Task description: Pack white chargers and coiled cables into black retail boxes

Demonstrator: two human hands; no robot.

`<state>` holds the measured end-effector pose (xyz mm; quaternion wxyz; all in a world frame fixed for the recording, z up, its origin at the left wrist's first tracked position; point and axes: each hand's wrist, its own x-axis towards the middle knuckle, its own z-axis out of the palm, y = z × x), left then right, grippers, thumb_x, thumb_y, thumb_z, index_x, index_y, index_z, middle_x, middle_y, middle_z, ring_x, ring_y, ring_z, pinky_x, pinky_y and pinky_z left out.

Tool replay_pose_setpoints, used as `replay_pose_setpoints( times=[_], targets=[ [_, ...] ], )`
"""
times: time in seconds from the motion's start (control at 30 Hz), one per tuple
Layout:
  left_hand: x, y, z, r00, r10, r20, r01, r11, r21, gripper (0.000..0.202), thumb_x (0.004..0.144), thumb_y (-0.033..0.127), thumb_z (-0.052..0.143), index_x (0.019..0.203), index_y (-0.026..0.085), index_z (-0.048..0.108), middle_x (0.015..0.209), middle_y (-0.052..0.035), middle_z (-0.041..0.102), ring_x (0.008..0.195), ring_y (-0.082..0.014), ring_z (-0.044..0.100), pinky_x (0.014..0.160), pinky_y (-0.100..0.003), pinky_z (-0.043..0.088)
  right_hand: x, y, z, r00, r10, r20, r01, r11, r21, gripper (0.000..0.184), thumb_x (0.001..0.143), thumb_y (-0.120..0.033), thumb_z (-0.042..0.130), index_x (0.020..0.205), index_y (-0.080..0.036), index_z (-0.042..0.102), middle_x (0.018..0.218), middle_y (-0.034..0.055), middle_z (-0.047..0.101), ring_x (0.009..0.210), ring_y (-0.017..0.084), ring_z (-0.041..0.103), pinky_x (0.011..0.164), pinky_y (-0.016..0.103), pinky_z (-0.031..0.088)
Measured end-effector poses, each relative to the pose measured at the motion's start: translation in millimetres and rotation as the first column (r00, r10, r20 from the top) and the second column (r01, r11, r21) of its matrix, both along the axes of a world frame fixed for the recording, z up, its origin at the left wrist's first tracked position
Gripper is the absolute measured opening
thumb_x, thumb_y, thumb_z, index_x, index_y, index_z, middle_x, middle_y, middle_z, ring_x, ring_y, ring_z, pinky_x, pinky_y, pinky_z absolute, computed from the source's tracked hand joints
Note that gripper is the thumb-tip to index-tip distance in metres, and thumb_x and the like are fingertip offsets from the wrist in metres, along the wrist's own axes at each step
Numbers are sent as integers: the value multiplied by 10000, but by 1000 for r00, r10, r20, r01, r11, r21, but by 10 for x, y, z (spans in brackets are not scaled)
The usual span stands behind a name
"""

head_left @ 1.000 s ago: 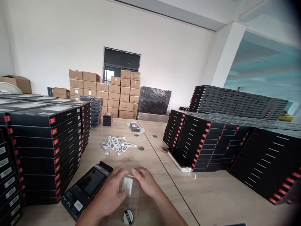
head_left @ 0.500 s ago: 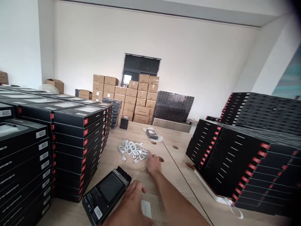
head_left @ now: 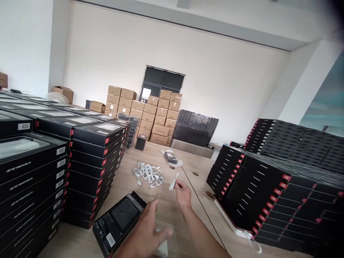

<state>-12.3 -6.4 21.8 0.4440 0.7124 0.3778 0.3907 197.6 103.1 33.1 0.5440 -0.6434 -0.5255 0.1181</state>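
Observation:
My right hand (head_left: 183, 193) pinches a coiled white cable (head_left: 173, 182) just above the table, to the right of a loose pile of white cables (head_left: 148, 173). My left hand (head_left: 149, 229) has its thumb and fingers spread, beside a black box (head_left: 120, 218) that lies with its far end flap open. Whether the fingers touch the box's edge I cannot tell. Beneath the left thumb is a pale flat item (head_left: 162, 249), partly covered by the hand.
Tall stacks of black boxes stand on the left (head_left: 88, 168) and right (head_left: 249, 193). Farther back on the wooden table (head_left: 199, 211) lie a small box on clear plastic (head_left: 170, 157) and a short dark stack (head_left: 140, 142). Brown cartons (head_left: 150, 117) line the wall.
My right hand has taken a white cable from the pile and drawn it back toward me. My left hand's fingers have spread wider. The view has shifted slightly.

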Motion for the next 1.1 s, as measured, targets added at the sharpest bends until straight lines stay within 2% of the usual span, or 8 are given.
replay_pose_setpoints(
  times=[0.13, 0.27, 0.4, 0.53, 0.6, 0.77, 0.93, 1.1],
  targets=[
    [21, 11, 71, 979, 74, 191, -78, 997, 13, 517, 830, 431, 572, 1267, 178, 461, 1227, -121, 599, 1101, -236, 576, 937, -336, 427, -350, -617, 126, 986, 165, 17, -166, 982, 90, 243, 750, -408, 615, 789, -190, 716, 778, 65, 741, 715, 224, 675, 678, 307, 534],
    [52, 35, 110, 918, 23, 397, 32, 991, -130, 365, 855, 555, 492, 867, 194, 546, 793, -15, 634, 683, -175, 629, 601, -270, 446, -642, -1159, 165, 944, 321, -76, -308, 940, 146, 192, 772, -406, 672, 780, -214, 685, 819, 59, 712, 694, 202, 633, 653, 293, 513],
    [77, 45, 92, 888, -31, 458, 148, 964, -222, 400, 805, 584, 562, 803, 185, 545, 702, 21, 613, 548, -130, 588, 492, -226, 359, -637, -1348, 173, 853, 356, -382, -319, 934, 159, 333, 780, -505, 679, 929, -208, 668, 837, 52, 704, 696, 191, 627, 612, 277, 493],
    [115, 6, 72, 895, -123, 428, 248, 937, -248, 389, 815, 555, 588, 828, 167, 561, 698, 12, 630, 518, -106, 567, 467, -207, 323, -514, -1326, 140, 786, 393, -478, -379, 916, 129, 417, 740, -565, 699, 907, -183, 703, 759, 41, 701, 601, 168, 588, 553, 276, 463],
    [126, -35, 74, 859, -141, 492, 328, 890, -318, 399, 815, 549, 600, 896, 159, 572, 754, -14, 661, 538, -106, 585, 468, -200, 327, -482, -1314, 126, 764, 384, -518, -364, 920, 146, 396, 716, -558, 722, 831, -180, 704, 697, 28, 681, 577, 162, 572, 526, 268, 446],
    [107, -124, 89, 738, -136, 661, 558, 673, -485, 412, 827, 524, 619, 1006, 157, 563, 905, -94, 702, 629, -124, 648, 501, -189, 372, -452, -1307, 139, 752, 340, -565, -316, 938, 143, 305, 726, -451, 727, 842, -171, 689, 707, 23, 672, 574, 145, 570, 512, 245, 435],
    [124, -98, 41, 777, -123, 617, 496, 723, -480, 453, 761, 524, 699, 996, 158, 574, 841, -58, 687, 560, -86, 593, 477, -179, 343, -294, -1296, 184, 957, 231, -177, -249, 965, -84, 126, 745, -270, 581, 668, -193, 646, 530, -20, 593, 491, 144, 524, 490, 248, 407],
    [154, -73, 47, 794, -97, 600, 417, 806, -421, 497, 706, 637, 677, 766, 175, 503, 672, -18, 650, 459, -58, 476, 429, -188, 237, -195, -1380, 234, 923, 383, -46, -385, 908, -167, 116, 650, -147, 602, 556, -199, 646, 518, -42, 612, 525, 135, 529, 527, 224, 383]
  ],
)
